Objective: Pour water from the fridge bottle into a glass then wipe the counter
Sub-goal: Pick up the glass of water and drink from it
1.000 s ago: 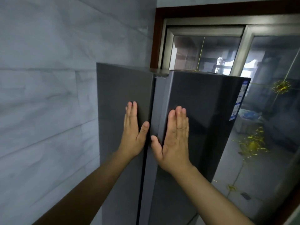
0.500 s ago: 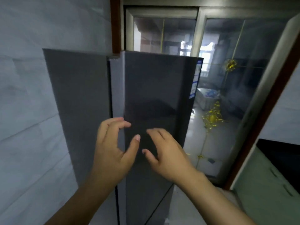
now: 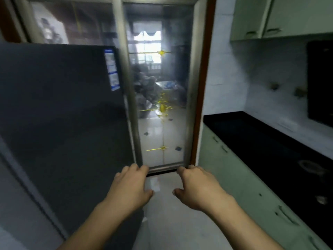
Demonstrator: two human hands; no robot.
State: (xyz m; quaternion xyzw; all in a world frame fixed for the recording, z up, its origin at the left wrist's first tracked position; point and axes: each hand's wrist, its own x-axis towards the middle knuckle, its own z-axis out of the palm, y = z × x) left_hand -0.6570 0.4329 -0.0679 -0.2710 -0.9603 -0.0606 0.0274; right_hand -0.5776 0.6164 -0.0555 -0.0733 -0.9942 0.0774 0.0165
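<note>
Hands had left the tall dark-grey fridge (image 3: 59, 114); left hand (image 3: 130, 189) and right hand (image 3: 198, 188) hung empty, fingers loosely curled, bottle unfetched.

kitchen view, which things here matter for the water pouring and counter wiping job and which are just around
For the job: fridge, black counter, left hand, right hand; both hands empty.

Just around: glass door, green cabinets, stove burner, fridge sticker.

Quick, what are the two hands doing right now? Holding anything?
Left hand: open, fingers loosely curled, holding nothing.
Right hand: open, fingers loosely curled, holding nothing.
</note>
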